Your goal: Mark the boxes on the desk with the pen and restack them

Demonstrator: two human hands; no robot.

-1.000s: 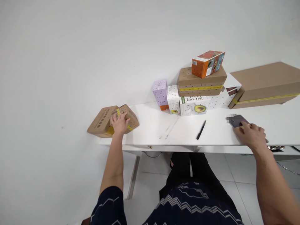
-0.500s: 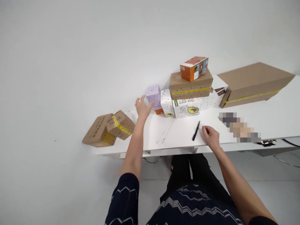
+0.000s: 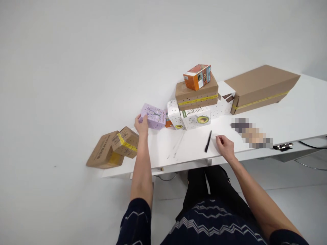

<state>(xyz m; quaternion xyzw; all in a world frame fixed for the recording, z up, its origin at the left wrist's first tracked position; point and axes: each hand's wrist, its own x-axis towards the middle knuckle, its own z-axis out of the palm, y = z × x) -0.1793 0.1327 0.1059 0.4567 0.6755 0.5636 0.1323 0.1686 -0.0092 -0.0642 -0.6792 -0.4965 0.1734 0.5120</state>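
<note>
My left hand grips one end of a lilac, dotted box, thumb on its near side. The box is tilted, its printed face showing. Just right of it stands an orange box, partly hidden by the lilac one. My right hand rests on the white table with its fingers curled in, and I see nothing in them. A black pen lies to its left, not touching it.
White dotted boxes with avocado pictures stand against the wall; a brown carton and an orange box are stacked on top. A long carton lies right. Two smaller cartons sit at the left end. A pixelated item lies right.
My left hand has closed on the lilac box and moved it left, off the orange box, tilting it. My right hand stays beside the pen. The view has shifted slightly.
</note>
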